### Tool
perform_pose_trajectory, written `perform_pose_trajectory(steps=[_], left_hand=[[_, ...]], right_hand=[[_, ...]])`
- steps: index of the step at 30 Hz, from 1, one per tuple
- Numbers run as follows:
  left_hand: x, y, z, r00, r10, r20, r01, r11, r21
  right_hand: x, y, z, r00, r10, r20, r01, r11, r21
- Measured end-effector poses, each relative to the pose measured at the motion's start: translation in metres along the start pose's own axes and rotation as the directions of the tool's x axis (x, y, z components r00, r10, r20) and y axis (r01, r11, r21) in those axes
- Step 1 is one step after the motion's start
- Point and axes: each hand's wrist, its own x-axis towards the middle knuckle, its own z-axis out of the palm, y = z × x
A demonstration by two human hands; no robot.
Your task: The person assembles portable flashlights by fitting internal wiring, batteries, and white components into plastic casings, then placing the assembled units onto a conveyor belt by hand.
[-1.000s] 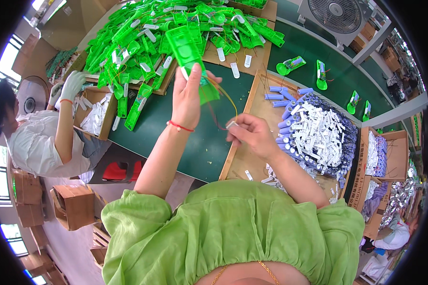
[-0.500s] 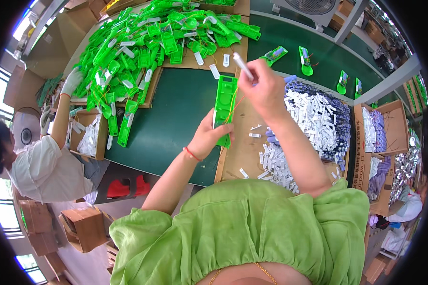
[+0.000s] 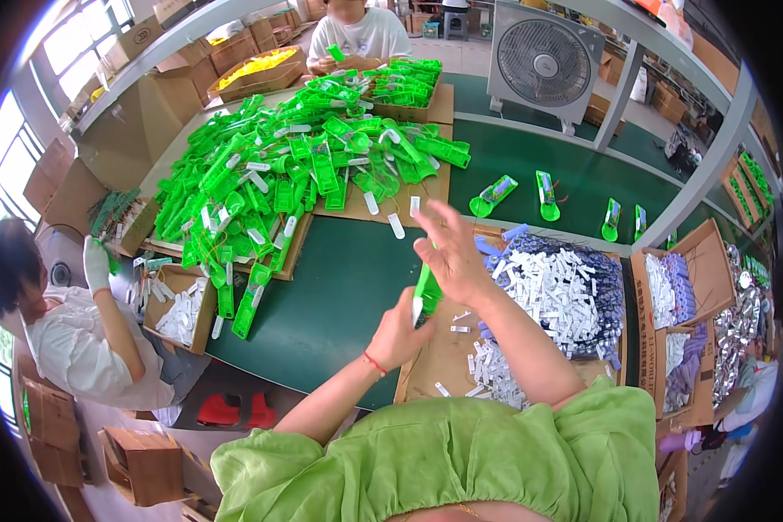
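My left hand [image 3: 397, 334] is closed around the lower end of a green plastic casing [image 3: 426, 289], tilted and seen nearly edge-on. Right at the casing's upper end is my right hand [image 3: 454, 261], its fingers spread apart; whether the palm touches the casing cannot be made out. Loose white pieces [image 3: 396, 226] lie just beyond my hands. To the right, a heap of small white parts with purple-blue pieces [image 3: 552, 283] rests on cardboard. Beyond my left hand rises a big pile of green casings [image 3: 261, 174] with white strips and wires among them.
A worker in white [image 3: 87, 339] sits at the left beside a box of white parts [image 3: 183, 313]; another person [image 3: 361, 39] is at the far side. Several green casings [image 3: 546, 196] stand in a row on the green table [image 3: 313, 296]. A fan [image 3: 544, 65] and cardboard boxes [image 3: 687, 270] are at the right.
The view has tilted up, showing more of the far side. My right hand's pinch has opened, and the white stick no longer shows in it. The casing has turned from face-up to edge-on.
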Motion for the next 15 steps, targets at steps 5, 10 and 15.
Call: perform_pose_trajectory(steps=[5, 10, 15], left_hand=[[-0.002, 0.015, -0.020, 0.980, 0.007, 0.201, -0.022, 0.997, 0.072], [0.003, -0.001, -0.039, 0.926, 0.095, 0.366, -0.111, 0.994, 0.023], [-0.004, -0.005, -0.045, 0.906, 0.094, 0.414, -0.044, 0.991, -0.128]], right_hand=[[0.006, 0.015, -0.029, 0.656, 0.337, 0.675, -0.730, 0.512, 0.454], [-0.009, 0.014, -0.012, 0.739, 0.228, 0.634, -0.611, 0.622, 0.489], [-0.013, -0.003, -0.014, 0.810, 0.263, 0.524, -0.569, 0.568, 0.595]])
